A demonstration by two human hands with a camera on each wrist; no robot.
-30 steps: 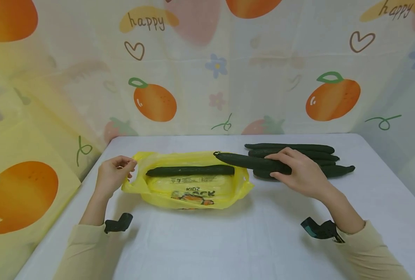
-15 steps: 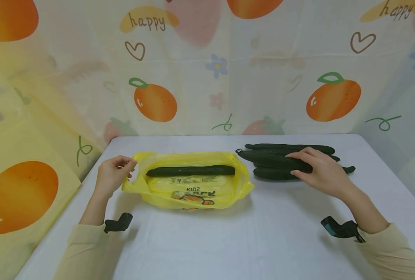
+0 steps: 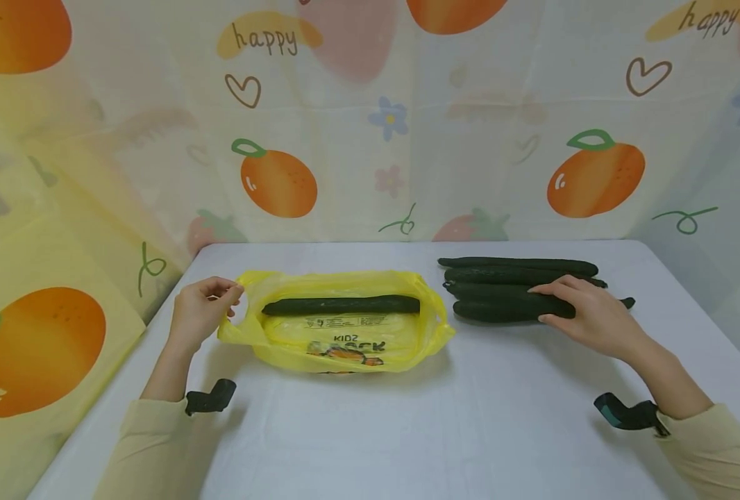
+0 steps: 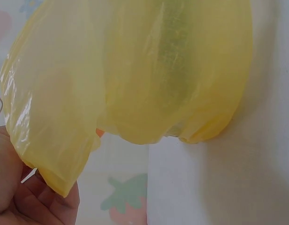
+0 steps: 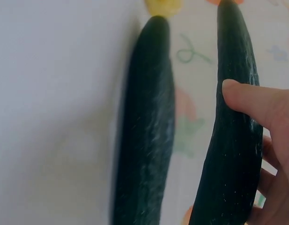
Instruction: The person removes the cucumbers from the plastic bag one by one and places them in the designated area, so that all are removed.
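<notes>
Both hands are at work on the white counter (image 3: 370, 430). Right hand (image 3: 585, 316) grips one dark cucumber (image 3: 501, 290) in the pile of cucumbers (image 3: 520, 267) at the right side of the counter; the fingers are curled over it and the thumb comes from the near side. In the right wrist view the thumb (image 5: 249, 103) lies across this cucumber (image 5: 233, 140), and a second cucumber (image 5: 146, 140) lies just beside it on the counter. Left hand (image 3: 203, 310) pinches the left handle of the yellow plastic bag (image 3: 345, 344), which lies open on the counter between the two hands. One cucumber in the bag (image 3: 341, 305) lies lengthwise across the opening. Both forearms, in pale yellow sleeves (image 3: 151, 444), rest low over the counter, the right one stretched out farther to the side.
</notes>
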